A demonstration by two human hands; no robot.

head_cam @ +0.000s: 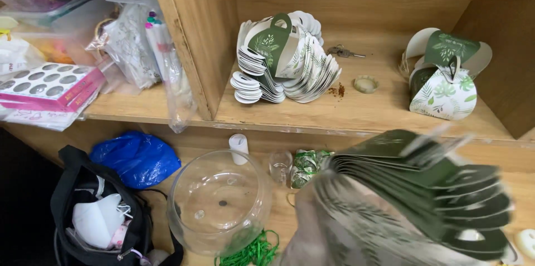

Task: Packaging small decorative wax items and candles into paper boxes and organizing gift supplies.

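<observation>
A thick, motion-blurred stack of flat dark green gift boxes with leaf print (423, 188) fills the lower right foreground, fanned out. A pale blurred shape (312, 232) lies under its left end; I cannot tell whether it is my hand. Neither hand shows clearly. On the wooden shelf (356, 115) above lies a second fanned pile of flat green and white boxes (284, 60). An assembled leaf-print gift box (443, 90) stands at the shelf's right, with a folded one behind it.
Keys (343, 51) and a small round cap (366, 84) lie on the shelf. Below are a glass bowl (217, 202), green string (253, 252), a small glass (280, 164), a white tube (239, 146), a blue bag (136, 157) and an open black bag (95, 216). Plastic packets crowd the left shelf.
</observation>
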